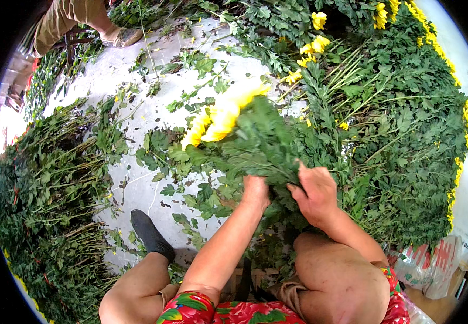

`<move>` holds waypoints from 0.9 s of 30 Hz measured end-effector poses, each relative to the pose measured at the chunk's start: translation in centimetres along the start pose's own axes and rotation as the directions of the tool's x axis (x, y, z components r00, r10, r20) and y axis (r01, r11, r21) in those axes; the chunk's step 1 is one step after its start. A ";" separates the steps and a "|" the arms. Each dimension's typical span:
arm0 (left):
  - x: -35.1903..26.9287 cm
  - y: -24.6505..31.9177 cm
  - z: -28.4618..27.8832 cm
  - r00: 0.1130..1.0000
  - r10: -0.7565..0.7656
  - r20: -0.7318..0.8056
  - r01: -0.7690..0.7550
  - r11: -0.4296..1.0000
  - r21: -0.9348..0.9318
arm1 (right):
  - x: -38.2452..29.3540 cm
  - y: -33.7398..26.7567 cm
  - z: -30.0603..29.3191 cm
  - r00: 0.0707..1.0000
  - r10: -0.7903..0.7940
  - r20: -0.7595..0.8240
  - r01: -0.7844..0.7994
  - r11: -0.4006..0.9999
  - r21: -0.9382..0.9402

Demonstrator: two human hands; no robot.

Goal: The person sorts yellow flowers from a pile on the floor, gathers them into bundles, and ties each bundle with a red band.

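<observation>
My left hand (257,191) is closed around the leafy lower part of a bunch of yellow chrysanthemums (264,139). The yellow flower heads (225,115) point up and to the left, blurred and overexposed. Close on the right of the same bunch is my right hand (318,196), thumb and a finger at the edge of the leaves. Whether it pinches any leaves or stems cannot be made out, as its other fingers are hidden. Both hands are above my knees, low over the floor.
Cut chrysanthemums lie in a long pile (404,121) on the right and another pile (47,194) on the left. Loose leaves (205,198) litter the pale floor (136,178). Another person's shoe (121,37) is at the upper left. A printed plastic bag (428,267) lies lower right.
</observation>
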State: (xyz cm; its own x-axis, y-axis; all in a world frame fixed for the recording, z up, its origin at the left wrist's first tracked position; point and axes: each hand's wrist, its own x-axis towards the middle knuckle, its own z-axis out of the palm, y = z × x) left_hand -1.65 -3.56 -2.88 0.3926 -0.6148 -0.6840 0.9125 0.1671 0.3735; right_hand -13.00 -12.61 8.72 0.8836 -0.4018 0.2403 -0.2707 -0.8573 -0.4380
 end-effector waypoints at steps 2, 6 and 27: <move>0.0 -0.7 0.0 0.998 0.063 0.005 -0.063 0.993 0.104 | -0.2 0.0 0.5 0.997 0.046 0.061 -0.047 0.999 0.026; -0.1 -1.1 -2.1 0.992 -0.026 0.122 0.022 0.999 0.033 | -0.2 0.1 0.5 0.993 0.088 0.077 -0.094 0.992 0.086; -2.2 4.9 0.2 0.991 -0.123 0.050 0.118 0.988 0.097 | 2.3 0.2 0.2 0.999 -0.004 0.036 0.004 1.000 0.020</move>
State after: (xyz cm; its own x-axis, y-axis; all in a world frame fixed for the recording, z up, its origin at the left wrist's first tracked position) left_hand 1.88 -1.55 0.59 0.2708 -0.6683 -0.6929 0.9370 0.0181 0.3488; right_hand -10.94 -13.62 9.04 0.8981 -0.3860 0.2106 -0.2596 -0.8520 -0.4546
